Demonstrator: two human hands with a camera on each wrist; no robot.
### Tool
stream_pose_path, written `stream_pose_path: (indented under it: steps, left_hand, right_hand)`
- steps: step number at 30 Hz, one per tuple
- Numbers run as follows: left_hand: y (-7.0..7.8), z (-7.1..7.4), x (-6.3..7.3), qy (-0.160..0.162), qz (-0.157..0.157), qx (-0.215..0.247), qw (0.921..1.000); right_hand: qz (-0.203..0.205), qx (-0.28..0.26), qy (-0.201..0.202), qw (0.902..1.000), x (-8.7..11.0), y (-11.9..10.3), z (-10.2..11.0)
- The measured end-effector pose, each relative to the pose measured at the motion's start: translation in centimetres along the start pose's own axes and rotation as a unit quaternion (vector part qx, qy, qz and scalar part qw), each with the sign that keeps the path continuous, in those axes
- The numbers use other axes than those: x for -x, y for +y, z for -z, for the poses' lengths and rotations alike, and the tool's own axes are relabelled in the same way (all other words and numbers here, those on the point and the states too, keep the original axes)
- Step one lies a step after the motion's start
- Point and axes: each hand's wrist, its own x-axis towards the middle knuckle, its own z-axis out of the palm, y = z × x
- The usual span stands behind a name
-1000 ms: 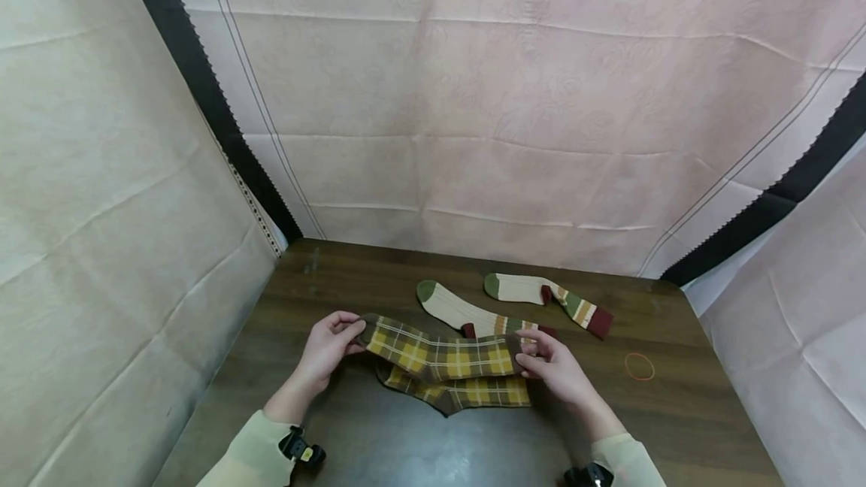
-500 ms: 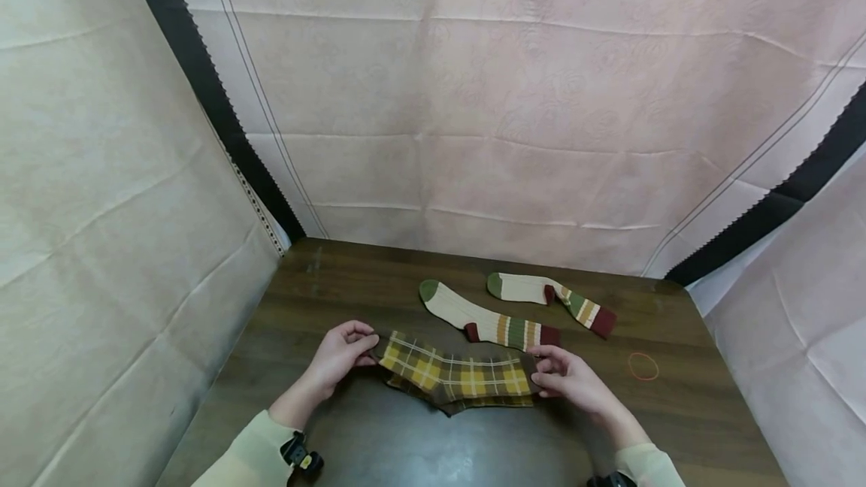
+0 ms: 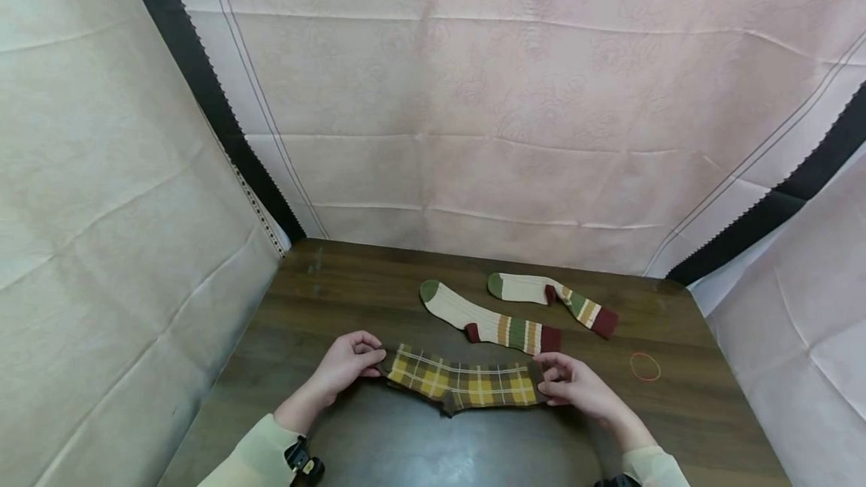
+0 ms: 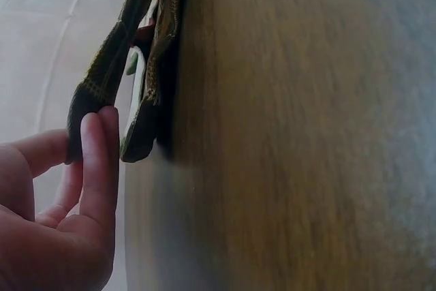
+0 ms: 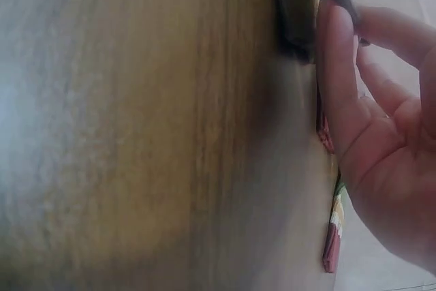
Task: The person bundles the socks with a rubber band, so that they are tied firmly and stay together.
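Upper plaid sock (image 3: 473,385): held lengthwise, left to right, over the near part of the counter (image 3: 704,427), its heel bend pointing near; being held at both ends probably keeps it straight and level.
Left hand (image 3: 346,367): thumb and fingers pinch the sock's dark left end, a light hold at the very tip that leaves the fabric between the hands uncovered.
Right hand (image 3: 575,388): fingers pinch the dark right end in a matching hold, which likely shares the load and stops that side sagging.
Lower plaid sock (image 4: 144,131): lies beneath the upper one, its end apart from the held end in the left wrist view; the head view mostly hides it. The two run the same way, so their outlines nearly match.
Near striped sock (image 3: 467,318): flat beyond the plaid socks, green toe left, maroon cuff right, close to the right hand.
Far striped sock (image 3: 528,289): farther back and slightly right, bent at the heel; apart from its mate, so each pattern shows.
Orange loop (image 3: 647,380): on the right, beyond the right hand, untouched.
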Motion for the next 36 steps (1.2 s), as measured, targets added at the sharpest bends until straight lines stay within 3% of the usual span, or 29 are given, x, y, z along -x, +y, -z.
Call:
stream_pose_path:
  steps: [10, 18, 36]
  left_hand:
    - [-0.52, 0.04, -0.43, -0.001, -0.003, -0.027, 0.9996]
    - [-0.68, 0.09, -0.61, 0.004, -0.006, -0.042, 0.9991]
    - [-0.70, 0.21, -0.81, 0.003, 0.016, -0.086, 0.9961]
  right_hand:
    - [-0.001, 0.006, -0.004, 1.0000, -0.03, 0.17, 0.00]
    - [0.003, 0.028, 0.015, 0.9995, -0.13, -0.18, -0.16]
    - [-0.002, 0.055, 0.042, 0.9976, -0.10, 0.42, -0.35]
